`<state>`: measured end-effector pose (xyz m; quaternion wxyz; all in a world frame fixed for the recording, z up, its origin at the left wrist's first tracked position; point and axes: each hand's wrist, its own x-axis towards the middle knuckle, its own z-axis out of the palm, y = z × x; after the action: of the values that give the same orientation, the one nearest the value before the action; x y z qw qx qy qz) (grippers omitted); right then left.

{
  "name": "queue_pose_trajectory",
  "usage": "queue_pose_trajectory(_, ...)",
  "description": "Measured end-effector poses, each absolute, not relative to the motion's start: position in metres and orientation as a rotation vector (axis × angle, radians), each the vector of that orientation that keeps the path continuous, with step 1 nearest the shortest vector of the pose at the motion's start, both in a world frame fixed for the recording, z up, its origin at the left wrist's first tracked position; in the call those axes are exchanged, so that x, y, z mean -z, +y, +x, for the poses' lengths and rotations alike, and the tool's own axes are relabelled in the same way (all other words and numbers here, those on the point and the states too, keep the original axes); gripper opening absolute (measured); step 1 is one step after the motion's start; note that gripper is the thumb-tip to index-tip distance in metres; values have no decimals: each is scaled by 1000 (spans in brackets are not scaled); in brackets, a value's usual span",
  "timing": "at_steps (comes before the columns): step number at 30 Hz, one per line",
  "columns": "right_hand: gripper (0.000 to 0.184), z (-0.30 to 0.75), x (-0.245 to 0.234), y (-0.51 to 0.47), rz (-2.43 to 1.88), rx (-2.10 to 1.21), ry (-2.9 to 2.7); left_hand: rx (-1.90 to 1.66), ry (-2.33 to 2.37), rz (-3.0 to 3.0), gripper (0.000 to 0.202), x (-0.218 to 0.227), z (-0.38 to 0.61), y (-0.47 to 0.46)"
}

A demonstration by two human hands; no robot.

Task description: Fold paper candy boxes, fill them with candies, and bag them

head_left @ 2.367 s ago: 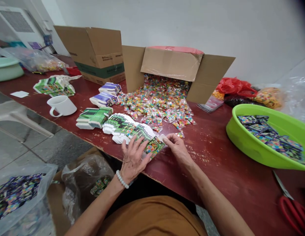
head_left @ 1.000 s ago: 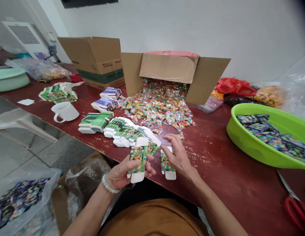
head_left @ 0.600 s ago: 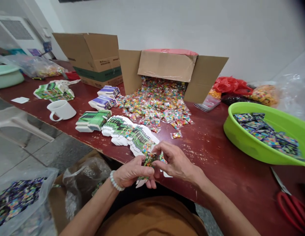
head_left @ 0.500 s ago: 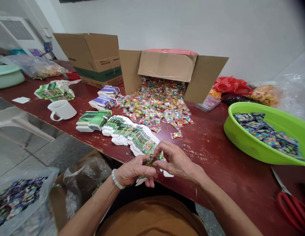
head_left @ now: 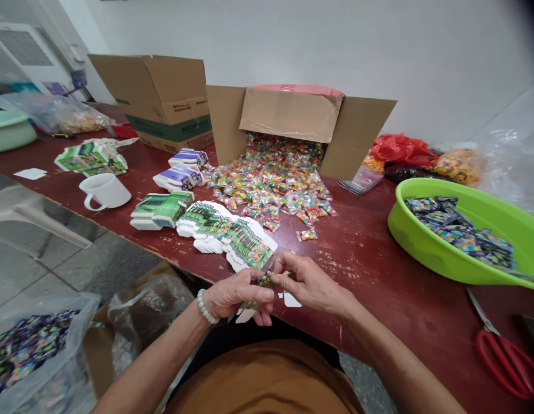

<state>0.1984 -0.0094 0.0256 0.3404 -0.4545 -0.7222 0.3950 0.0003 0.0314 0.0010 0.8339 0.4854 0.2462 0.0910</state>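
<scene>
My left hand, with a beaded bracelet at the wrist, is closed round a small green printed carton at the table's front edge. White flaps stick out below its fingers. My right hand pinches the carton's upper end, thumb and fingertips together; the fingers partly cover it. Just beyond my hands lies a fanned row of flat green cartons. A heap of small clear packets of coloured candy spills from a tipped cardboard box. One candy packet lies apart, nearer my right hand.
A green basin with dark packets stands right, red-handled scissors before it. Left are a white mug, green carton stacks, purple cartons and an upright cardboard box. A bag of dark packets sits low left.
The view has shifted slightly. My right hand's fingers have drawn closer together at the carton's upper end; my left hand keeps hold of it.
</scene>
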Motion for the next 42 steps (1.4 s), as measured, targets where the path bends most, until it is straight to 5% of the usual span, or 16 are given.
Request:
queue_pose_trajectory(5, 14, 198, -19, -3, -1147, -1269, -1722, -250, 601, 1034, 34, -5, 4, 26)
queue_pose_trajectory(10, 25, 191, -13, -6, -1359, -806, -1549, -542, 698, 1066, 33, -7, 11, 17)
queue_pose_trajectory(13, 16, 186, -9, -8, -1288, -918, -1567, -626, 708, 998, 34, -3, 16, 11)
queue_pose_trajectory(17, 31, 184, -7, -7, -1352, -849, -1515, -772, 770, 1105, 33, -1, 21, 5)
queue_pose_trajectory(22, 19, 180, -6, -11, -1360, -954, -1459, -998, 875, 1055, 60, -7, 22, -3)
queue_pose_trajectory(25, 42, 171, 0, -15, -1207, -1103, -1194, -1095, 928, 1083, 70, -9, 23, -9)
queue_pose_trajectory(35, 23, 174, 10, -12, -1154, -1136, -1140, -882, 986, 1173, 38, -9, 15, 0)
queue_pose_trajectory(42, 30, 187, 7, -1, -1182, -1282, -1082, -935, 1035, 1325, 23, -6, 19, 5)
